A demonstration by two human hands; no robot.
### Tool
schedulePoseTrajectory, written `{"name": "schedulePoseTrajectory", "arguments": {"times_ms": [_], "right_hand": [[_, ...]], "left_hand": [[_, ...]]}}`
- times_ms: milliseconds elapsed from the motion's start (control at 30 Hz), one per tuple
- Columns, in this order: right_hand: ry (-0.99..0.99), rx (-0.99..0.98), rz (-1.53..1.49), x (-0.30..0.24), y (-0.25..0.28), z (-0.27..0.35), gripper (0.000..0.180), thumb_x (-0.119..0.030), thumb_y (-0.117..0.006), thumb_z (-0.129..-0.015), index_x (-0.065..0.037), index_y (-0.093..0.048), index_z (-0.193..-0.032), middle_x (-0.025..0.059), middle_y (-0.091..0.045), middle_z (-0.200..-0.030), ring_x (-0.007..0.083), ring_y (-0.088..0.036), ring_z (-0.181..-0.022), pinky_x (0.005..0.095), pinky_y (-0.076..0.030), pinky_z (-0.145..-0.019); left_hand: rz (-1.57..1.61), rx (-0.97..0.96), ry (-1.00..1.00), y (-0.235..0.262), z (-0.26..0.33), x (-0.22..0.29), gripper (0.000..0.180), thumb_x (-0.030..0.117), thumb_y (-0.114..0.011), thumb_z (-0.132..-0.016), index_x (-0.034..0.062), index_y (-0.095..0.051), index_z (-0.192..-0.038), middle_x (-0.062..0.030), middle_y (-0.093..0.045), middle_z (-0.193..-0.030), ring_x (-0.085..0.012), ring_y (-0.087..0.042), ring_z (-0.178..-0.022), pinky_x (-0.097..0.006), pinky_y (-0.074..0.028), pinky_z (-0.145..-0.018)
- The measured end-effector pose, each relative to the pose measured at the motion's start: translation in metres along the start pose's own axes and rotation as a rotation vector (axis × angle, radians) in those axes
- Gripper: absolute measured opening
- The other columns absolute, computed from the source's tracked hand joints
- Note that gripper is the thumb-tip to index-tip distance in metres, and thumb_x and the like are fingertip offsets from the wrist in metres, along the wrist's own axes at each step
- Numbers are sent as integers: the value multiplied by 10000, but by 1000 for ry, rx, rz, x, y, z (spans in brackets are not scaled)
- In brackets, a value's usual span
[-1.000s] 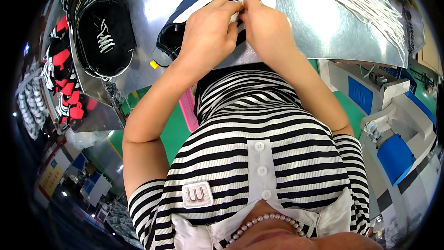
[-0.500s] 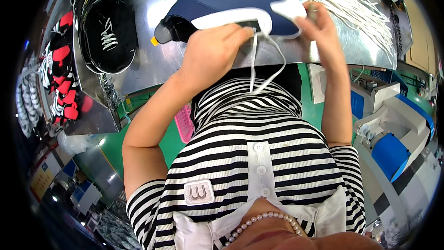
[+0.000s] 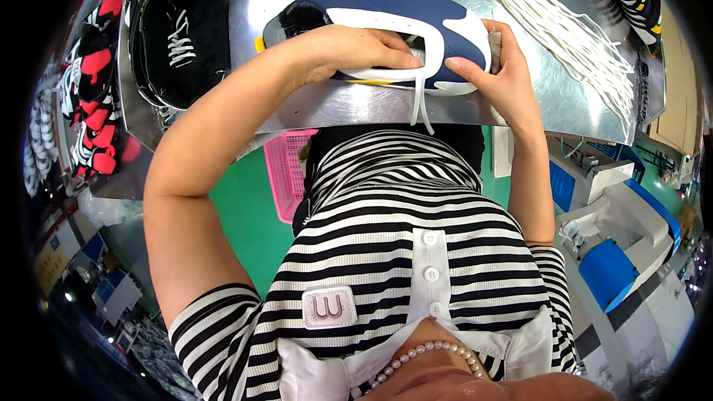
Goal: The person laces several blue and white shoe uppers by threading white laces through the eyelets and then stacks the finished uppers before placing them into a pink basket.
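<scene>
- left hand [image 3: 356,48] curled on the navy-and-white shoe [image 3: 386,7], fingers at its white lace [image 3: 417,100]
- right hand [image 3: 494,74] gripping the shoe's toe end
- loose white laces [image 3: 549,22] lie nearby

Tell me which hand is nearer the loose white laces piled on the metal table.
Right. The right hand grips the shoe's end beside the laces; the left hand presses the shoe's side, farther away.

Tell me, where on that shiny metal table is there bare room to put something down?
Bare metal shows between the black shoe and the navy shoe, and along the table edge under the left hand. Right of the right hand, the white laces crowd the surface.
</scene>
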State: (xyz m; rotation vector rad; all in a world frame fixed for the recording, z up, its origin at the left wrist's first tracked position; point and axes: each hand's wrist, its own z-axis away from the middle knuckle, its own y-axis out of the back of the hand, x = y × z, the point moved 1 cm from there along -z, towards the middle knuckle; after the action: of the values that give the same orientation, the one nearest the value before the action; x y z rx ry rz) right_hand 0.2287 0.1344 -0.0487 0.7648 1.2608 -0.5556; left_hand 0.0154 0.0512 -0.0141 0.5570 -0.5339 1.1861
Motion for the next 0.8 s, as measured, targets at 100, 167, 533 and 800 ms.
{"name": "schedulePoseTrajectory", "arguments": {"times_ms": [100, 167, 533, 800], "right_hand": [[-32, 25, 3, -2, -3, -1, 615, -215, -838, -756, 55, -504, -1196, 160, -670, -1049, 199, -657, -936, 306, -534, -822], [-89, 58, -36, 0, -3, -1, 605, -220, -835, -760, 58, -509, -1188, 162, -673, -1036, 196, -659, -921, 304, -538, -807], [-127, 65, -273, 6, -5, 8, 577, -227, -813, -787, 88, -521, -1173, 164, -671, -1006, 192, -659, -888, 300, -540, -784], [-168, 281, -383, 18, 29, 24, 610, -218, -804, -800, 90, -496, -1227, 166, -665, -1030, 186, -665, -868, 290, -549, -768]], "left_hand": [[53, -79, -18, 0, 1, 1, 298, 309, -684, -897, 68, -724, -1068, -35, -692, -1035, -122, -599, -909, -238, -457, -821], [-17, 53, -115, -2, 0, -4, 287, 322, -677, -874, 77, -741, -1010, -42, -699, -979, -140, -613, -886, -253, -466, -801], [-119, 406, -415, -9, -6, -22, 227, 207, -718, -830, 25, -729, -965, -89, -732, -900, -195, -663, -791, -302, -507, -797], [-1145, 1070, -909, 33, 43, 0, 125, 28, -643, -837, 28, -631, -962, -114, -663, -942, -311, -620, -870, -389, -499, -766]]}}
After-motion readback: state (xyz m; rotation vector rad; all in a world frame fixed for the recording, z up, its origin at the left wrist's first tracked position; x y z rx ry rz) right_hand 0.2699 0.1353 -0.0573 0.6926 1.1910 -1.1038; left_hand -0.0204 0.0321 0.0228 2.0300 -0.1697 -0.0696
